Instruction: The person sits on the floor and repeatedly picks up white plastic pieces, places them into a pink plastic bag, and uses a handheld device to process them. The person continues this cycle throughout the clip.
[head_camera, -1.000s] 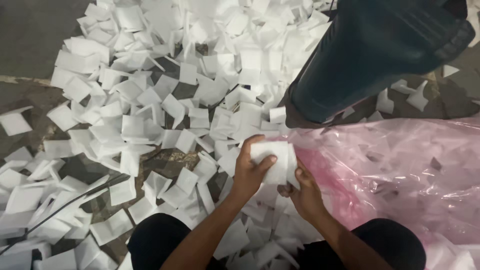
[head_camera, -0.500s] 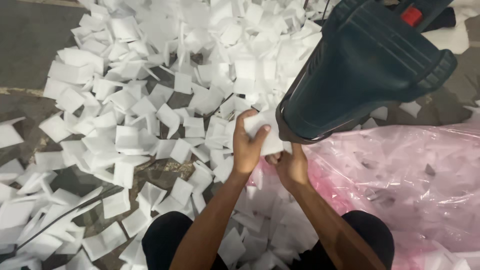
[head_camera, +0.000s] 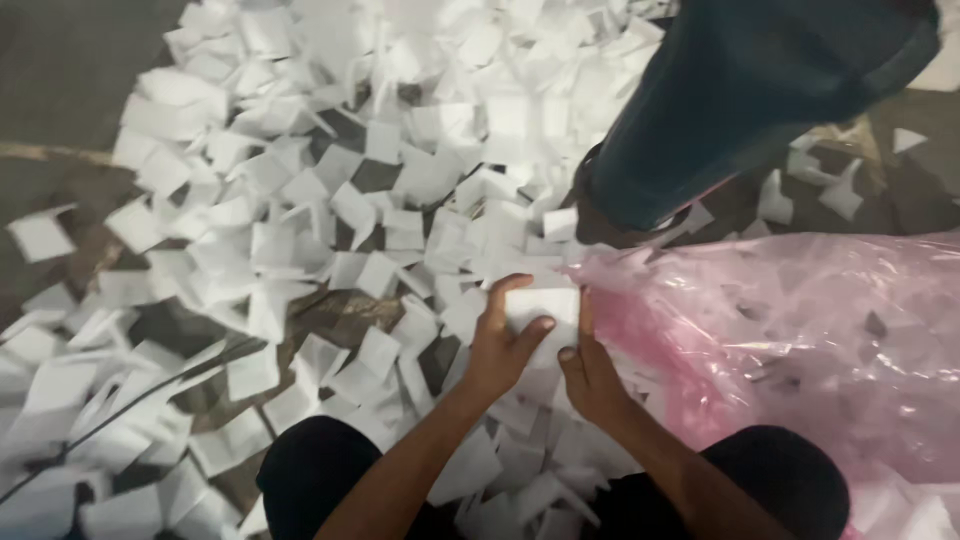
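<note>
Near the middle, the left hand (head_camera: 497, 345) and right hand (head_camera: 590, 370) are closed together on a small stack of white pieces (head_camera: 540, 310), maybe squaring it. More white pieces (head_camera: 300, 200) cover the floor. A pink plastic bag (head_camera: 800, 340) lies right, beside someone's dark trouser leg (head_camera: 740, 90).

The white stack (head_camera: 541, 310) is partly covered by the left hand (head_camera: 497, 345) and right hand (head_camera: 590, 370), so how many pieces sit in their grip cannot be told. At one o'clock, another person's dark trouser leg (head_camera: 745, 95) runs off the top edge. The pink plastic bag (head_camera: 800, 330) is cut off at three o'clock, its contents only blurred shapes.
</note>
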